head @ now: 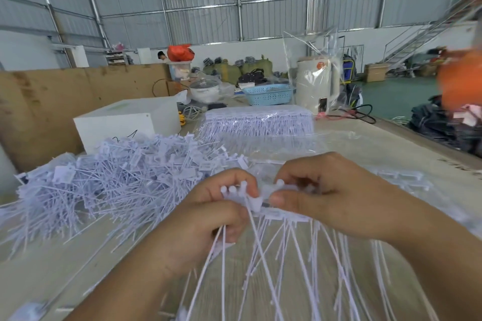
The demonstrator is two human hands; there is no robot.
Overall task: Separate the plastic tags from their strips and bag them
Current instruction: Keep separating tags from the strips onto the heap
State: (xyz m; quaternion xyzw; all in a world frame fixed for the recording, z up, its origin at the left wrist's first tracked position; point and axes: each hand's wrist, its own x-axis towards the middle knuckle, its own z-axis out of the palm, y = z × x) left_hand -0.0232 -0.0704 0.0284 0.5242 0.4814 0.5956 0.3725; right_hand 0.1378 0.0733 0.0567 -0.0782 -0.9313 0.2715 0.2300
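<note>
A tag strip (263, 199) is being pinched by both hands, left hand (208, 219) and right hand (328, 198); the tag heads are mostly being hidden under the fingers, tails blurring out below.

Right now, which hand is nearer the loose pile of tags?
Left. The left hand sits beside the pile of tags; the right hand is farther away, across the strip both grip.

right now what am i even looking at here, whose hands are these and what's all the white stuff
This is one picture from a camera worn on a person's head, looking down at their own bare hands; there is no machine. The left hand holds a few separated plastic tags by their heads, tails hanging. The right hand pinches the strip of tags still joined. On the table lie a pile of loose tags at left and a bagged stack of tag strips behind.
</note>
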